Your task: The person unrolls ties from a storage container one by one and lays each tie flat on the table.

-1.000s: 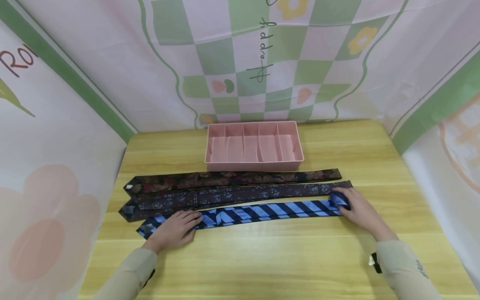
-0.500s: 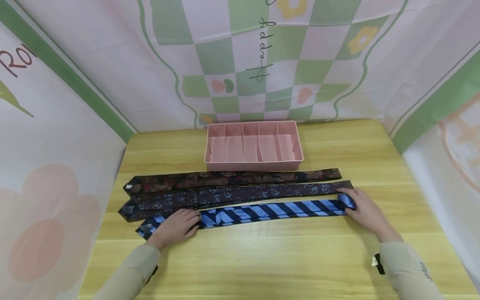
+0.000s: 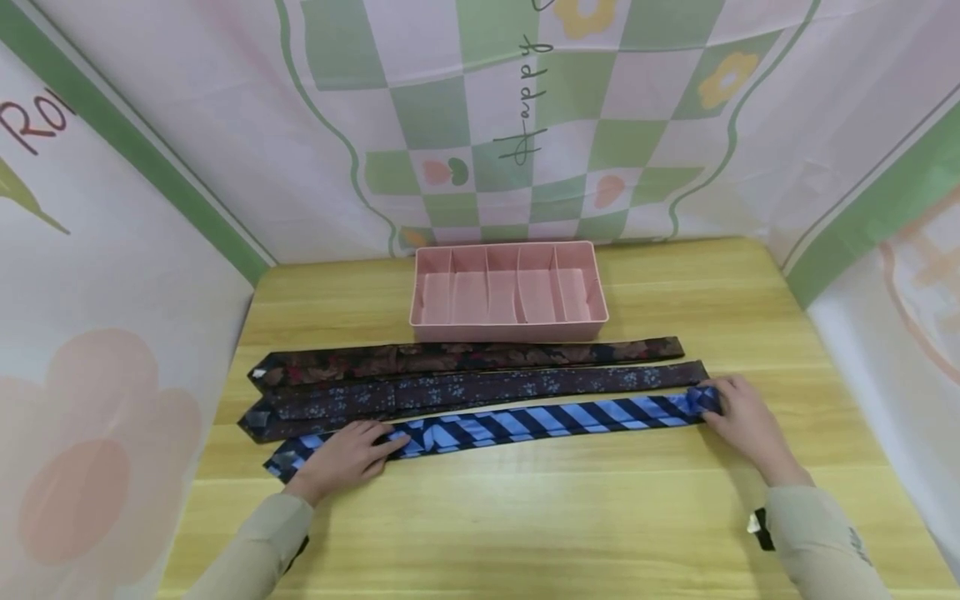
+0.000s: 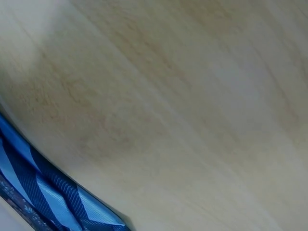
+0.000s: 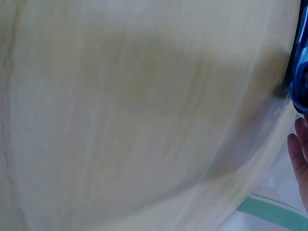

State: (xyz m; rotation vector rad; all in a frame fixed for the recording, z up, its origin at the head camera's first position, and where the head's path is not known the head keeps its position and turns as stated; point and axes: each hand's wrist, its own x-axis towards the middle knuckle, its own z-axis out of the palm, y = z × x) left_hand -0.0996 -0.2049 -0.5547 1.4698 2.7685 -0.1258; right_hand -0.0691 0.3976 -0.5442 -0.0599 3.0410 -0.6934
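A blue-and-navy striped necktie (image 3: 555, 421) lies lengthwise across the table, nearest the person. My left hand (image 3: 341, 462) rests on its broad part near the pointed end, fingers laid over the cloth. At the other tip, my right hand (image 3: 753, 429) pinches the narrow end, where the cloth is bunched or rolled into a small bundle. In the left wrist view, striped cloth (image 4: 57, 192) fills the lower left corner, without the hand. At the right wrist view's edge, several fingertips (image 5: 298, 149) appear just below the rolled blue end (image 5: 301, 86).
Behind the striped one lie a dark necktie with small blue flowers (image 3: 480, 389) and a brown floral necktie (image 3: 465, 358), roughly parallel. A pink divided box (image 3: 510, 332) stands at the back of the wooden table (image 3: 540, 533). Printed fabric (image 3: 495, 100) surrounds the table.
My right hand has shifted right and slightly away from me with the narrow end, and the necktie now slants a little more. The left hand has barely moved; one finger reaches further out.
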